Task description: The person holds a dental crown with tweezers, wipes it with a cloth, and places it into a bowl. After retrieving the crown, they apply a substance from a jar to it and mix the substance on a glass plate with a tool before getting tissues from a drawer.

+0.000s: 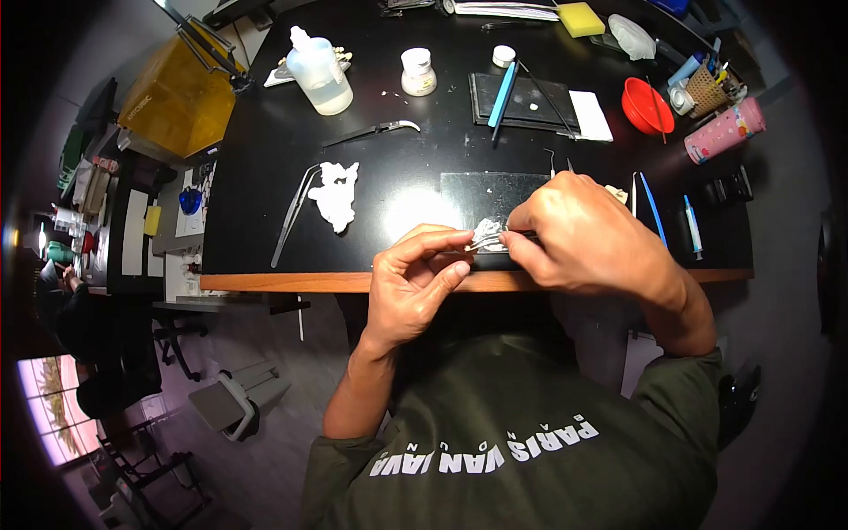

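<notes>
My left hand (411,278) is raised at the table's front edge, thumb and index finger curled close together around something small that I cannot make out. My right hand (587,234) is closed on a slim metal tool (491,239), whose tip reaches to the left fingertips. Whether this tool has one or two prongs is hard to tell. Just behind the fingertips, white material (487,229) lies on a glass slab (473,187), partly covered by my right hand. Beyond that hand, the hooked end of a thin metal instrument (553,159) shows.
Left of my hands lie tweezers (294,216), crumpled white tissue (336,196) and a curved-tip tool (375,131). Behind stand a squeeze bottle (322,79), a white jar (418,72) and a red bowl (647,108). A syringe (692,227) lies right. Another person (66,291) sits far left.
</notes>
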{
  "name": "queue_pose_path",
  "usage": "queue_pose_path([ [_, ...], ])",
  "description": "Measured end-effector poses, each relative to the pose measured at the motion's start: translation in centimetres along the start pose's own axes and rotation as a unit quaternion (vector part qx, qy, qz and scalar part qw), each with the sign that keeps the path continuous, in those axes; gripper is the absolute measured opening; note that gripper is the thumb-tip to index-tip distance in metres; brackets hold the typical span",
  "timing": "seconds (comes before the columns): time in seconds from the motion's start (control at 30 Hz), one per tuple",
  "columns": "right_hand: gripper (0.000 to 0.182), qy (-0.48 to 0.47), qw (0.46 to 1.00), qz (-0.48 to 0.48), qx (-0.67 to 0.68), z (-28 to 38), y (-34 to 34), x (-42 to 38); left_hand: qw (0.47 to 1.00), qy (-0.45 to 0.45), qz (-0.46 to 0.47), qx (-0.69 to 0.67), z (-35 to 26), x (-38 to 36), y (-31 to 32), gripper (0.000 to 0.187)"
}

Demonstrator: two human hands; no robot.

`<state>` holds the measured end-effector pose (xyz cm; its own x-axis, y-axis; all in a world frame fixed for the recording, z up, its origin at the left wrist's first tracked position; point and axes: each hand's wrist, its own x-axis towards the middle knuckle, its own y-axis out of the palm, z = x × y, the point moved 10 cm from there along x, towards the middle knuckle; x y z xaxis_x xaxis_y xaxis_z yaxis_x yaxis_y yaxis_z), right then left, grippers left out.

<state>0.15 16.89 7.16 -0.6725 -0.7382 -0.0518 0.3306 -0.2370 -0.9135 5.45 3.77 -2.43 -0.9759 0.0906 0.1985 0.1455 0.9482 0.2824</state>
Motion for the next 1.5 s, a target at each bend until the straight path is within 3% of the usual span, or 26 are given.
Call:
queue_pose_path([
  [0.07,0.027,-0.013,0.996,-0.054,-0.064,1.0,-0.4,-0.8,0.999,-0.007,-0.016,-0.029,0.2,0.0,0.1,0.03],
  [0.2,0.02,-0.015,0.995,-0.039,-0.092,2.7,-0.3,-1.4,0.999,-0.016,-0.012,-0.047,0.9,-0.2,-0.2,0.035],
  [0.33,0.018,-0.004,0.99,-0.093,-0.106,3.1,-0.2,-2.1,0.999,0.004,-0.028,-0.036,0.6,-0.3,-0.4,0.033],
  [0.53,0.029,-0.004,0.988,-0.119,-0.102,3.1,-0.3,-2.3,0.998,0.024,-0.062,0.0,0.5,-0.5,-0.8,0.021],
  [0.73,0.044,0.073,0.981,-0.111,-0.144,1.3,0.4,-2.1,0.995,0.048,-0.06,0.059,-0.3,-0.3,-0.6,0.016],
  [0.93,0.036,0.045,0.993,-0.107,0.003,1.1,-0.4,-2.7,0.992,0.01,-0.063,-0.107,1.1,-0.6,-1.3,0.019],
  [1.07,0.026,0.056,0.979,-0.158,0.113,0.4,0.6,-3.2,0.971,-0.008,-0.058,-0.232,1.9,-0.8,-1.3,0.021],
  [1.5,0.021,0.079,0.95,-0.235,0.19,0.6,2.0,-3.4,0.942,-0.007,-0.094,-0.321,2.5,-1.6,-1.1,0.023],
])
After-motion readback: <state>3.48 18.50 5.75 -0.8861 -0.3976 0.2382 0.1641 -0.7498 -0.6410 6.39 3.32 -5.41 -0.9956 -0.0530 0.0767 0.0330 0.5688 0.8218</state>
